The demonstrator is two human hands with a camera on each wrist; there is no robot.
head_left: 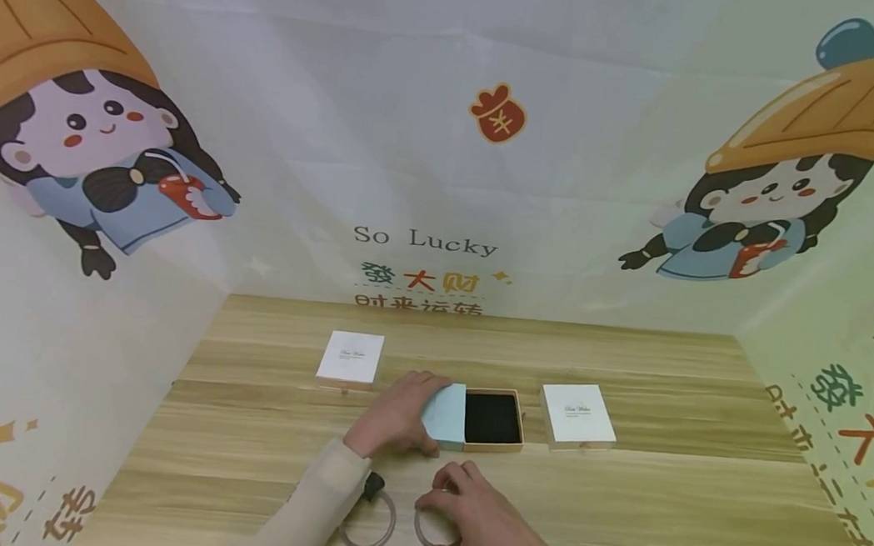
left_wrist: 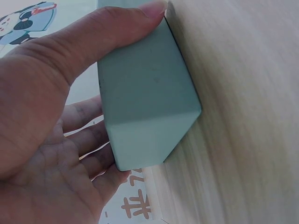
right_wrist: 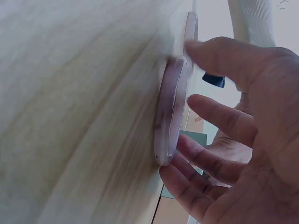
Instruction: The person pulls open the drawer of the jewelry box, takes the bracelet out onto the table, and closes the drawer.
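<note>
My left hand (head_left: 398, 413) grips a light blue box sleeve (head_left: 449, 416), its thumb along the near side. In the left wrist view the sleeve (left_wrist: 149, 88) lies between thumb and fingers. Out of the sleeve's right end sticks a drawer with a black pad (head_left: 491, 418) inside an orange-brown rim. In front of it, my right hand (head_left: 485, 518) holds a pale pinkish bangle (head_left: 419, 532) low over the table, thumb and fingers spread across the ring. The right wrist view shows fingertips at the edge of this bangle (right_wrist: 163, 112). A second bangle (head_left: 391, 525) lies beside the left forearm.
A white box (head_left: 351, 355) with small print stands at the back left, and another white box (head_left: 579, 414) stands right of the drawer. Printed cloth walls (head_left: 428, 172) rise behind and on both sides of the wooden table (head_left: 657, 487). A small black device (head_left: 374, 485) sits at the left wrist.
</note>
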